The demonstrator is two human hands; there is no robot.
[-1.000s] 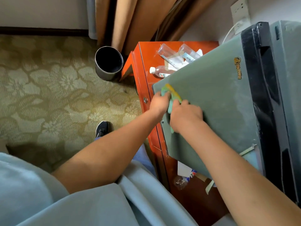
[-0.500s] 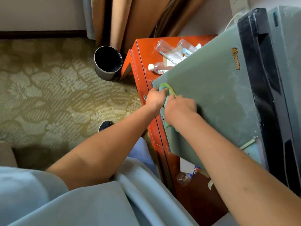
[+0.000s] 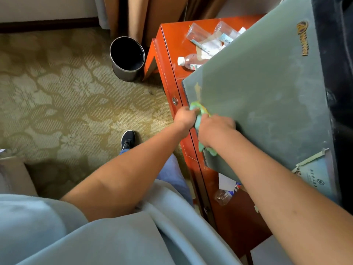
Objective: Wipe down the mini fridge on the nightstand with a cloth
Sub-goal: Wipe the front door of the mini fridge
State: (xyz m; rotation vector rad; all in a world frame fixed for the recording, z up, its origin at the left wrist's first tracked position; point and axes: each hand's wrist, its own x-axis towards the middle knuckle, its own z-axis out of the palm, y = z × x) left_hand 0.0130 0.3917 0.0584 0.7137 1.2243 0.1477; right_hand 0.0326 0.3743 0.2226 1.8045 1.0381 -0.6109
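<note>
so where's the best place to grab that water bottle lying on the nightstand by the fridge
Grip the water bottle round its clear body just behind the white cap, coming from above. It lies on its side on the nightstand, and the mini fridge hides its far end.

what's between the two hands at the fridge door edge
In the head view, a bunched green and yellow cloth lies between left hand and right hand, held by both.

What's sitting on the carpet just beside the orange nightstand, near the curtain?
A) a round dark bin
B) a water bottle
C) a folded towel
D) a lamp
A: a round dark bin stands on the carpet next to the nightstand, below the curtain; the bottles in view lie on the nightstand, not the floor.
</note>
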